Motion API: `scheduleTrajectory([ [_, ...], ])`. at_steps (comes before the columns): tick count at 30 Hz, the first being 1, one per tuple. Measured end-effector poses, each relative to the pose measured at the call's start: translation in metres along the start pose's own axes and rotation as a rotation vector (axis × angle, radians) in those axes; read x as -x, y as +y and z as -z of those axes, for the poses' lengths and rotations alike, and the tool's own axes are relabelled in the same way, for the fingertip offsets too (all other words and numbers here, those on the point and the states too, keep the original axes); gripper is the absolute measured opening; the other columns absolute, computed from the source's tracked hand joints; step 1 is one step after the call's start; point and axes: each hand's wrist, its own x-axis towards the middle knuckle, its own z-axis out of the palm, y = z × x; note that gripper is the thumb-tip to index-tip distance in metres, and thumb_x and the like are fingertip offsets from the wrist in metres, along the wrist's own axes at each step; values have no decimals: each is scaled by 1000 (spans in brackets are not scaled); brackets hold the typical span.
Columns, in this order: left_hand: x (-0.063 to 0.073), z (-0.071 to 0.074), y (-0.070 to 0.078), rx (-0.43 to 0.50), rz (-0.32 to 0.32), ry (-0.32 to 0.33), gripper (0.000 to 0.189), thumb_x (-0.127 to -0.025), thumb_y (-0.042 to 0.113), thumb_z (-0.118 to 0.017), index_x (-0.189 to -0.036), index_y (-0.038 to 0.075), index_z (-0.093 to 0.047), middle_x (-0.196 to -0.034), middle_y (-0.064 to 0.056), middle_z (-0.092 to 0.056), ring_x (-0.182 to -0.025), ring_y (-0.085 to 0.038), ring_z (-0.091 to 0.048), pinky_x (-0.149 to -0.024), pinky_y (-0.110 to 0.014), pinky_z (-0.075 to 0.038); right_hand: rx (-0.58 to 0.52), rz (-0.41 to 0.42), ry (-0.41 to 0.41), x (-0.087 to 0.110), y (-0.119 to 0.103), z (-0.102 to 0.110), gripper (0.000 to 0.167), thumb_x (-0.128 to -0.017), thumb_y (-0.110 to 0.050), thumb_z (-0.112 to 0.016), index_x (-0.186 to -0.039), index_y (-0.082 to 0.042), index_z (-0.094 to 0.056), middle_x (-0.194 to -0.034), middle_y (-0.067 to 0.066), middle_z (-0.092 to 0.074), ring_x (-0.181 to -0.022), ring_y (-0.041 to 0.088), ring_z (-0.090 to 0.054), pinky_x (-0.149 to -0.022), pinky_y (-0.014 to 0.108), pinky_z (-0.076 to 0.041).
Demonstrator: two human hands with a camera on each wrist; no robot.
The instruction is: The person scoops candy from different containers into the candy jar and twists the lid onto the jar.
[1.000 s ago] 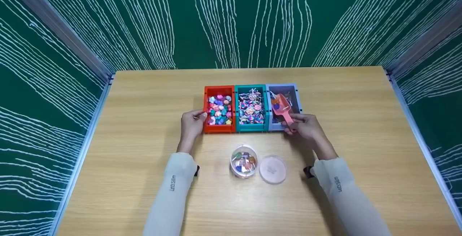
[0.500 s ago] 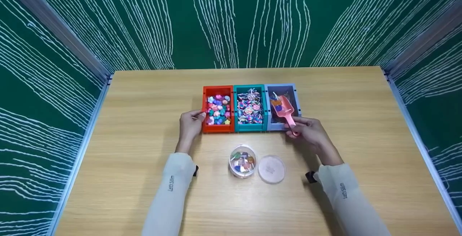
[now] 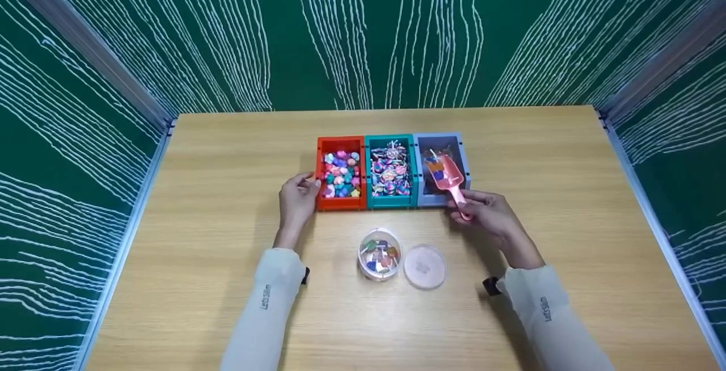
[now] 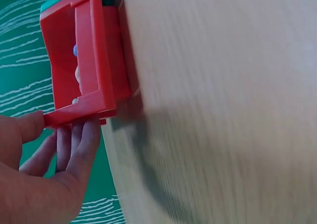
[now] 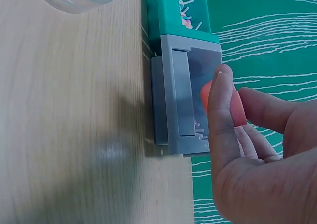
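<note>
In the head view, my left hand pinches the near left rim of a red bin holding colourful bead-like pieces. The left wrist view has its thumb on the rim and its fingers against the outer wall. My right hand grips the handle of a pink scoop over the grey-blue bin. Orange and blue candy-like pieces on white sticks lie in the scoop. The fingers cover part of the handle in the right wrist view.
Between the outer bins sits a teal bin of swirled pieces on sticks. Nearer me, a clear round tub holds several coloured pieces, with its lid lying beside it. A green wall with white lines stands behind the table.
The right hand has drawn back slightly toward me with the scoop, which now shows more of its bowl above the grey-blue bin. The left hand keeps its hold on the red bin.
</note>
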Motion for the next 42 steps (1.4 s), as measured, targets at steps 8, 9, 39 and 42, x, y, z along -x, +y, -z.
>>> scheduleTrajectory([
  [8, 23, 11, 1, 24, -112, -41, 27, -101, 9, -70, -125, -3, -73, -106, -13, -64, -97, -26, -66, -91, -39, -59, -6, -10, 4, 6, 1, 3, 53, -108, -4, -56, -158, 4, -42, -111, 6, -80, -89, 13, -76, -90, 29, -61],
  [9, 27, 13, 2, 31, -125, -74, 28, -101, 11, -71, -126, -2, -72, -109, -14, -64, -99, -26, -65, -92, -40, -58, -10, -8, 3, 6, 0, 4, 53, -108, -4, -57, -158, 5, -41, -112, 6, -80, -89, 14, -76, -90, 29, -61],
  [39, 99, -13, 11, -203, -201, -901, 106, -82, 33, -94, -165, 22, -30, -163, -3, -40, -150, -26, -40, -120, -49, -42, -15, 46, -47, 32, 4, 6, 55, -106, 3, -55, -156, 14, -36, -110, 5, -80, -95, 15, -77, -92, 34, -61],
  [42, 99, -15, 12, -220, -219, -892, 102, -83, 35, -93, -163, 19, -32, -161, -4, -42, -149, -26, -42, -120, -49, -42, -5, 59, -57, 35, 6, 5, 55, -105, 4, -55, -156, 15, -36, -109, 3, -80, -93, 13, -77, -93, 36, -61],
])
